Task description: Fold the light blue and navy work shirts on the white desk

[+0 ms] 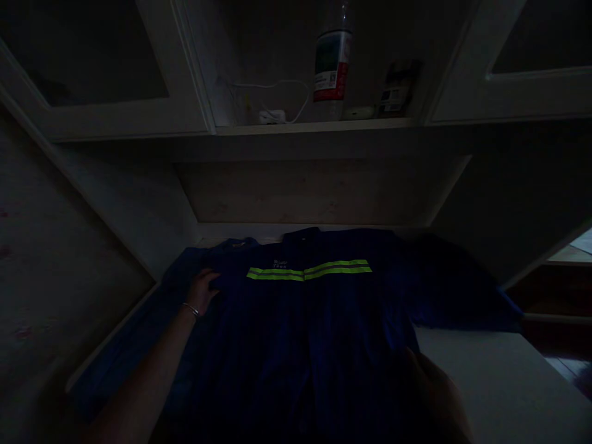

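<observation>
A dark blue work jacket (277, 320) lies spread front side up, collar toward the back wall. A yellow-green reflective band (337, 267) crosses its chest, with small white lettering above the band on the left. My left hand (203, 293), a thin bracelet on its wrist, has its fingers curled round the jacket's left edge near the shoulder. Close to the lower right edge of the jacket is my right hand (435, 385); its fingers are lost in the dark. Under the jacket's left side lies another blue garment (185, 265), partly covered.
The white tabletop (494, 370) shows at the right. Above hangs a cabinet with an open shelf (296, 127), holding a labelled bottle (330, 68), a white charger with cable (272, 116) and a dark box (395, 89). Side panels close in the nook. The light is very dim.
</observation>
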`<state>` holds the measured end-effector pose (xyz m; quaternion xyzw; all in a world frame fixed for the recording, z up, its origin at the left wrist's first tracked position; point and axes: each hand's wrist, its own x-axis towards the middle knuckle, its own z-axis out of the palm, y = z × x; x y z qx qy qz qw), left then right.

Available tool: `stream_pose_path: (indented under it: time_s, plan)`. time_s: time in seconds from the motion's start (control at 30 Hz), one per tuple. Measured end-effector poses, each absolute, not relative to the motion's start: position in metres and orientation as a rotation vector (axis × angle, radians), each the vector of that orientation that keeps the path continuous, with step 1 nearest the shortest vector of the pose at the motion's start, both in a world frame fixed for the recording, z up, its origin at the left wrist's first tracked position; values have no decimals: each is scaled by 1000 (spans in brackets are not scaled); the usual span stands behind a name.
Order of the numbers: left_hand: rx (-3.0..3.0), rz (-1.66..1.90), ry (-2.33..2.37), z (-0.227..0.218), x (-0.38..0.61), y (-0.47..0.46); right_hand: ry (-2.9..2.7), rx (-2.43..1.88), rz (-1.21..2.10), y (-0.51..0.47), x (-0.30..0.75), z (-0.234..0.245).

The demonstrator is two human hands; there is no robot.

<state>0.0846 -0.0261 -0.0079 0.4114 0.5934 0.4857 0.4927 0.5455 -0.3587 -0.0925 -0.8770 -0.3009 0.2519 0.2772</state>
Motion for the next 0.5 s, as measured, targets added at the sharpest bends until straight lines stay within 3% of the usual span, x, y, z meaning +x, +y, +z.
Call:
stream_pose_path:
  time_s: [0.1,0.23,0.37,0.5]
  plan:
    - [1273,1073,1307,3,121,-31,-823,-2347,639,-358,543,-94]
    - [1921,670,1009,2,168,-39,-790,-2270,632,-360,544,-98]
    - [2152,704,1170,-31,183,-36,-656,-2041,753,-356,561,-90]
    - [2348,476,1361,-81,174,-36,-499,-1850,591,-327,594,-66]
